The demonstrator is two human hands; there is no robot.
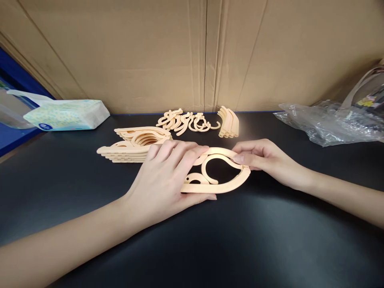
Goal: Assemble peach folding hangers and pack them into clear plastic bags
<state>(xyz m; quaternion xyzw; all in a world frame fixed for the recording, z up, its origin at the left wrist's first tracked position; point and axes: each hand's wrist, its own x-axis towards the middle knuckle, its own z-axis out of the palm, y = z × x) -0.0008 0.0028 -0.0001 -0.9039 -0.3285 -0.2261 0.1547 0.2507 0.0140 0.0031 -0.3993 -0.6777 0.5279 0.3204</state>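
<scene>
- Head view: one peach-coloured folded hanger [229, 187] lies between two bare hands, above the dark desk [210, 248]; whether it touches the surface cannot be told.
- Left hand [168, 172]: grasping the folded hanger's left part, four fingers over the top, thumb along the near edge.
- Right hand [264, 160]: pinching the same hanger's right tip between thumb and fingers.
- One stack of matching hangers [129, 150], to the left of and beyond the folded hanger; at least four layers show, the exact count hidden by overlap.
- One heap of loose hooks [183, 126], straight beyond the folded hanger; several, too tangled to count.
- One bunch of curved strips [229, 124], just right of the hooks and also beyond the folded hanger; roughly four or five, side by side.
- One tissue pack [67, 116], well left of the folded hanger, and one crumpled clear plastic bag [321, 124], well right of it.
</scene>
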